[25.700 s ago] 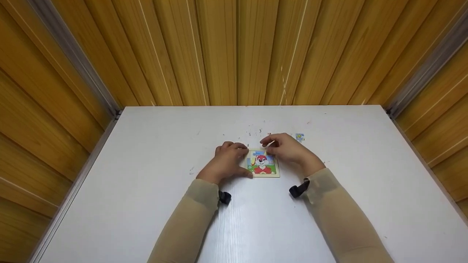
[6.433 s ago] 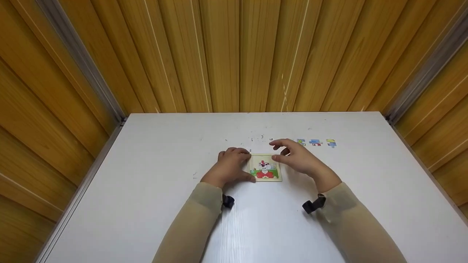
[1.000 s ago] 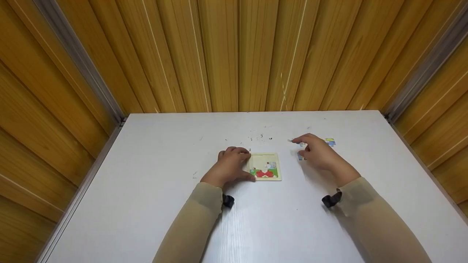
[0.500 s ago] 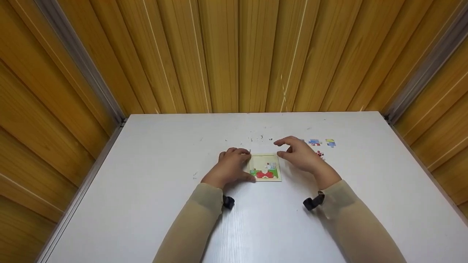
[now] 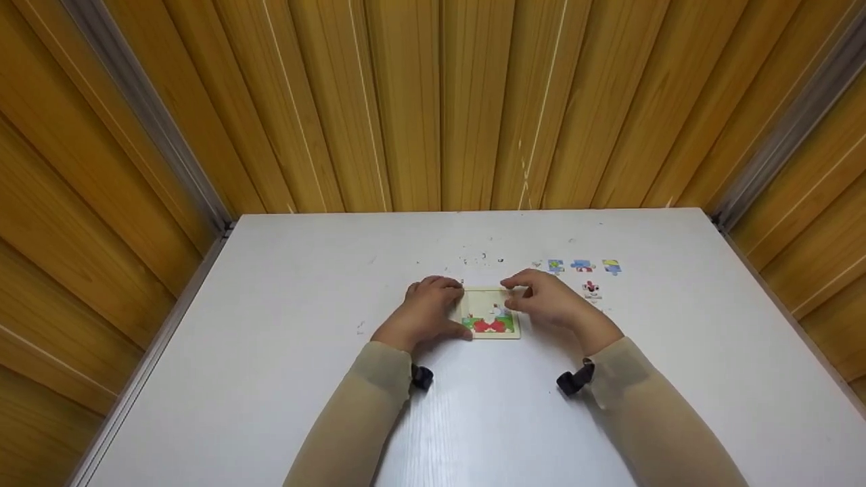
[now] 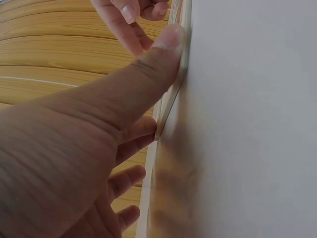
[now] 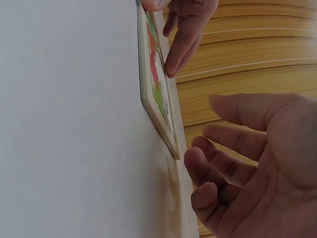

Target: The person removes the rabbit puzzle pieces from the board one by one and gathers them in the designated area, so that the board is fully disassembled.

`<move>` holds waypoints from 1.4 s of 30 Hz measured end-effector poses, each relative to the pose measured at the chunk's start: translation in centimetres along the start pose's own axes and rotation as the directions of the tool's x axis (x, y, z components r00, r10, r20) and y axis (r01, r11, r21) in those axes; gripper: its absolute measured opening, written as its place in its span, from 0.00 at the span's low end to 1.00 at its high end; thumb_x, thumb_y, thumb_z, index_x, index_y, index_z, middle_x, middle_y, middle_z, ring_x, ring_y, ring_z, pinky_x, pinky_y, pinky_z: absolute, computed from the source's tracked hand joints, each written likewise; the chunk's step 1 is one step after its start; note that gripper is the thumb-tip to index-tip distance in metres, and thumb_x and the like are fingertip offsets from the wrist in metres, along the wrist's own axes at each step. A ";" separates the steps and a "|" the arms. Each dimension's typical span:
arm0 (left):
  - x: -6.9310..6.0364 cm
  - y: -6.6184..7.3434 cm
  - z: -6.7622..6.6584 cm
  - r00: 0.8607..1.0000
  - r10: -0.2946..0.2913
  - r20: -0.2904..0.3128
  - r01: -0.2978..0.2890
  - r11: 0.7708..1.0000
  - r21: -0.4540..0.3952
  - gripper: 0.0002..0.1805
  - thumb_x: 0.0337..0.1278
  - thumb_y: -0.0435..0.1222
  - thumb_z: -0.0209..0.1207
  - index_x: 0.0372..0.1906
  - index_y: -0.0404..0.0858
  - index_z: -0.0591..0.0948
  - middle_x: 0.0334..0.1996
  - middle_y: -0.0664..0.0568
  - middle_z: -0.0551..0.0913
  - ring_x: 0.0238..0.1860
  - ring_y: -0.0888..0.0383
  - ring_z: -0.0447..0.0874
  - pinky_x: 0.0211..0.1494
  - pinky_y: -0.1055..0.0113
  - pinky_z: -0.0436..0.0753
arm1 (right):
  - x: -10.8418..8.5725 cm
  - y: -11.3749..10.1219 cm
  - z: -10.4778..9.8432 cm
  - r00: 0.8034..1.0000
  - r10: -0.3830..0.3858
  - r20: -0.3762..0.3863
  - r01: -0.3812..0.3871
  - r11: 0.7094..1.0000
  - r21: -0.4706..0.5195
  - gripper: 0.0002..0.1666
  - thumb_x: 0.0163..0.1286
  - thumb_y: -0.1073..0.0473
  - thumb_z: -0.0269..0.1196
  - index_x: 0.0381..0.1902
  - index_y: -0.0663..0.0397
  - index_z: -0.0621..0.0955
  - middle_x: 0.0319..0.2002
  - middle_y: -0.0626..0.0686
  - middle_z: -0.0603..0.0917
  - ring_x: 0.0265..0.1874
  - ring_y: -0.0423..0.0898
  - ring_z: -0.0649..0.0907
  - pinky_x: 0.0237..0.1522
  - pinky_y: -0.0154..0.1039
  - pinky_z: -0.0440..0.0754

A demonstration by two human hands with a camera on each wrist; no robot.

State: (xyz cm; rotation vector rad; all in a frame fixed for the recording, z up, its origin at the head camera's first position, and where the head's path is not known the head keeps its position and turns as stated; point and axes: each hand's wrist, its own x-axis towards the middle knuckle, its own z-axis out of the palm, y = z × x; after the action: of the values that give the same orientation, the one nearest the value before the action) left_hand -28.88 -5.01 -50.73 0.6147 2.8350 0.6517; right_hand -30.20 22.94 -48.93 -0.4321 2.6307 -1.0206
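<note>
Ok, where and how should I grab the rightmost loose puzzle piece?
I'd pinch the puzzle piece by its left and right edges, from above with your right hand: it lies flat on the table, a tab juts toward you, and a gap parts it from its neighbour.

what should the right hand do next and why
I'd probably have the right hand lift the blue-and-white piece at the right of the puzzle tray: the hand is close by it and appears to hold nothing, the bare tray floor beside the piece should leave an edge to catch, and the left hand grips the tray's left side.
</note>
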 end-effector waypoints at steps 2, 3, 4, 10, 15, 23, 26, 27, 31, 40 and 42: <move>0.0 -0.1 0.0 1.000 0.009 -0.001 -0.009 1.000 0.000 0.49 0.55 0.57 0.85 0.78 0.42 0.82 0.82 0.52 0.78 0.89 0.46 0.65 0.94 0.44 0.61 | 0.0 0.0 0.2 1.000 0.002 0.013 -0.002 1.000 -0.011 0.27 0.80 0.52 0.72 0.72 0.52 0.87 0.70 0.58 0.86 0.58 0.55 0.82 0.59 0.48 0.79; 0.0 -0.1 0.0 1.000 0.014 -0.001 -0.014 1.000 0.002 0.49 0.55 0.57 0.85 0.78 0.42 0.82 0.82 0.51 0.79 0.90 0.46 0.65 0.95 0.44 0.60 | 0.0 0.1 0.3 1.000 0.001 0.018 -0.001 1.000 -0.018 0.27 0.79 0.52 0.73 0.72 0.52 0.87 0.69 0.57 0.86 0.57 0.54 0.82 0.57 0.46 0.79; 0.1 -0.2 0.1 1.000 0.018 -0.001 -0.018 1.000 0.004 0.49 0.54 0.57 0.85 0.78 0.41 0.82 0.82 0.51 0.79 0.90 0.45 0.64 0.95 0.44 0.60 | 0.0 0.1 0.4 1.000 -0.002 0.021 0.003 1.000 -0.029 0.26 0.78 0.53 0.73 0.71 0.52 0.88 0.68 0.57 0.86 0.56 0.53 0.81 0.56 0.45 0.78; 0.2 -0.2 0.2 0.999 0.036 -0.006 -0.036 0.999 0.009 0.49 0.53 0.57 0.86 0.77 0.40 0.83 0.81 0.50 0.80 0.91 0.43 0.64 0.96 0.46 0.59 | 0.0 0.0 0.9 1.000 -0.007 0.023 0.009 0.998 -0.061 0.24 0.78 0.55 0.74 0.69 0.52 0.89 0.68 0.56 0.84 0.57 0.53 0.82 0.60 0.49 0.79; 0.1 -0.2 0.1 1.000 0.029 -0.008 -0.029 1.000 0.005 0.49 0.52 0.56 0.87 0.77 0.41 0.83 0.81 0.50 0.80 0.91 0.44 0.64 0.95 0.47 0.60 | 0.0 -0.2 1.2 0.999 -0.019 0.037 0.021 0.997 -0.069 0.24 0.78 0.55 0.74 0.68 0.53 0.90 0.69 0.58 0.82 0.61 0.56 0.82 0.68 0.56 0.80; 0.1 -0.1 0.0 1.000 0.025 0.002 -0.025 1.000 0.010 0.48 0.54 0.56 0.86 0.77 0.42 0.83 0.81 0.51 0.79 0.91 0.44 0.62 0.96 0.47 0.59 | 0.0 -0.3 1.5 0.998 -0.051 0.029 0.054 0.994 -0.093 0.18 0.76 0.59 0.75 0.61 0.52 0.94 0.62 0.55 0.82 0.58 0.53 0.81 0.65 0.49 0.78; 0.1 -0.1 0.1 0.999 0.032 -0.001 -0.032 0.999 0.030 0.48 0.54 0.57 0.86 0.77 0.42 0.84 0.81 0.51 0.79 0.91 0.44 0.63 0.96 0.47 0.59 | 0.0 -0.4 1.5 0.998 -0.056 0.029 0.058 0.993 -0.102 0.16 0.76 0.59 0.76 0.59 0.51 0.94 0.61 0.55 0.83 0.54 0.51 0.80 0.59 0.45 0.77; 0.2 -0.1 0.0 0.999 0.033 -0.001 -0.033 0.999 0.035 0.48 0.54 0.57 0.86 0.77 0.42 0.84 0.81 0.51 0.79 0.91 0.44 0.63 0.96 0.47 0.59 | 0.0 -0.4 1.6 0.998 -0.059 0.028 0.062 0.992 -0.106 0.16 0.75 0.60 0.76 0.59 0.51 0.94 0.61 0.55 0.83 0.52 0.50 0.80 0.57 0.45 0.76; 0.1 0.0 0.0 1.000 0.028 0.001 -0.028 0.999 0.039 0.48 0.54 0.57 0.86 0.77 0.42 0.84 0.81 0.51 0.79 0.90 0.44 0.64 0.96 0.47 0.59 | 0.0 -0.5 1.6 0.998 -0.067 0.021 0.069 0.991 -0.112 0.15 0.75 0.60 0.76 0.57 0.51 0.93 0.59 0.55 0.85 0.49 0.50 0.80 0.54 0.45 0.77; 0.1 0.2 -0.1 1.000 0.007 0.010 -0.007 1.000 0.024 0.48 0.55 0.56 0.85 0.78 0.42 0.83 0.82 0.52 0.78 0.91 0.44 0.63 0.96 0.47 0.57 | -0.3 -0.6 1.6 0.999 -0.035 0.020 0.036 0.998 -0.057 0.16 0.75 0.60 0.75 0.59 0.49 0.90 0.53 0.53 0.86 0.50 0.50 0.81 0.55 0.46 0.78; 0.1 0.2 -0.1 1.000 0.011 0.010 -0.012 1.000 0.029 0.48 0.55 0.56 0.85 0.78 0.42 0.83 0.82 0.52 0.78 0.90 0.44 0.63 0.96 0.46 0.58 | -0.3 -0.6 1.5 0.999 -0.043 0.021 0.044 0.997 -0.063 0.17 0.75 0.60 0.76 0.60 0.49 0.91 0.53 0.53 0.86 0.49 0.49 0.80 0.54 0.45 0.77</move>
State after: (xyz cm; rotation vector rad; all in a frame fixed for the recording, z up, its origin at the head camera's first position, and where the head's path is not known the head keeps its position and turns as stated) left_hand -28.87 -4.86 -50.55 0.6374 2.8382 0.6092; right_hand -29.31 21.70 -49.56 -0.5133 2.6535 -0.9427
